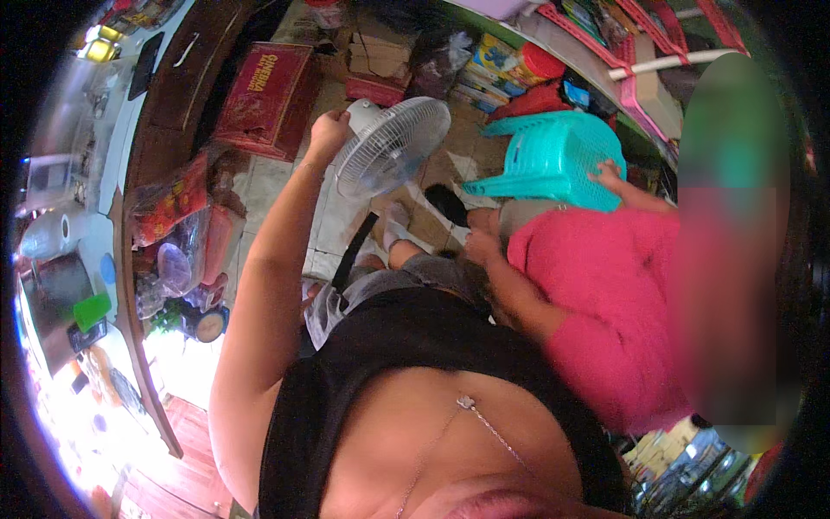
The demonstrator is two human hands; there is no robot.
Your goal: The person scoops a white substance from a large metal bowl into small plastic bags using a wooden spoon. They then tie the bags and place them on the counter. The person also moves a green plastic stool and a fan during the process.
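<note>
My left arm reaches forward, and my left hand (328, 136) is closed at the back of a standing electric fan (393, 147), by its pale motor housing. The fan's round wire cage is tilted and faces to the right. Part of its stand is hidden behind the cage. My right hand does not show. Close on my right, a person in a pink shirt (596, 285) has one hand (609, 175) on a teal plastic chair (527, 160). That person's other hand (481, 247) is in front of my body.
A red carton (264, 99) stands at the far left, with a brown cardboard box (380, 54) behind the fan. On the left runs a counter (117, 285) with small goods. Shelves with red racks (596, 39) line the far right. My feet are on floor tiles.
</note>
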